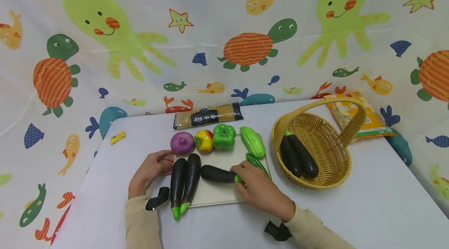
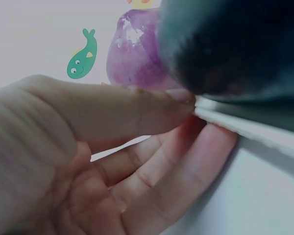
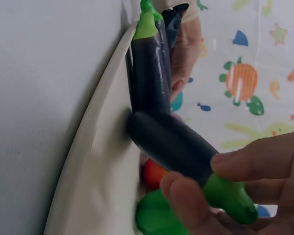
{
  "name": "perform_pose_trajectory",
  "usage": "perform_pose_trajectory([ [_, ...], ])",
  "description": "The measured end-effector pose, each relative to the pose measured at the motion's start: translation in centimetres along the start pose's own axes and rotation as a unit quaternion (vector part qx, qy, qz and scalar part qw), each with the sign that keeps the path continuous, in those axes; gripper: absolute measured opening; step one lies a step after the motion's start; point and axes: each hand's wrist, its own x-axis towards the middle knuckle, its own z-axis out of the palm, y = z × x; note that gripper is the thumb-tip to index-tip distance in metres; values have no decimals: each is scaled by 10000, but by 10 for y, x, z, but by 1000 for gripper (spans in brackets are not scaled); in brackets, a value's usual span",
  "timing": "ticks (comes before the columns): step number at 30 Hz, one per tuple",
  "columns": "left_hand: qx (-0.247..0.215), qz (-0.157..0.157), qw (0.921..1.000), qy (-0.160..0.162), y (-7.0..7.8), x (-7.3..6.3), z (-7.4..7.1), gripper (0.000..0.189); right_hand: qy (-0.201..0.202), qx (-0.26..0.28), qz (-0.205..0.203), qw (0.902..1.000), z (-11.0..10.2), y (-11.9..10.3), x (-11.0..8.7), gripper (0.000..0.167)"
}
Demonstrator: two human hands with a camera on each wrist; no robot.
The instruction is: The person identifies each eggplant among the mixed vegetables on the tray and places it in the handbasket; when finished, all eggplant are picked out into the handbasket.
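Through my right hand (image 1: 257,188) I have a dark eggplant (image 1: 218,174) pinched near its green cap (image 3: 230,198), the fingers (image 3: 183,198) gripping it from either side. It is across the middle of the tray (image 1: 215,196), its blunt end close to the paired eggplants (image 1: 178,184) along the tray's left edge; whether its underside touches the tray I can't tell. My left hand (image 1: 154,169) pinches the tray's left rim, just beside those two. The skin looks smooth and glossy, so I'd expect it slippery; I'd judge it stiff and fairly light, perhaps a plastic model. Held by one end, it could droop or swivel; a hold nearer its middle should balance better. Off the tray's right edge, the wicker basket (image 1: 334,161) on the counter (image 1: 372,194) holds two more eggplants (image 1: 304,154).
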Motion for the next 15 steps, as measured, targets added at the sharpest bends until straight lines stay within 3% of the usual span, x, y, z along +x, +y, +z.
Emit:
perform_pose_trajectory([
  [9,44,-30,10000,27,0,0,0,53,491,1258,89,9908,4,10,6,31],
  [15,58,-59,10000,38,2,-1,1,52,815,1580,258,9837,6,12,7,26],
])
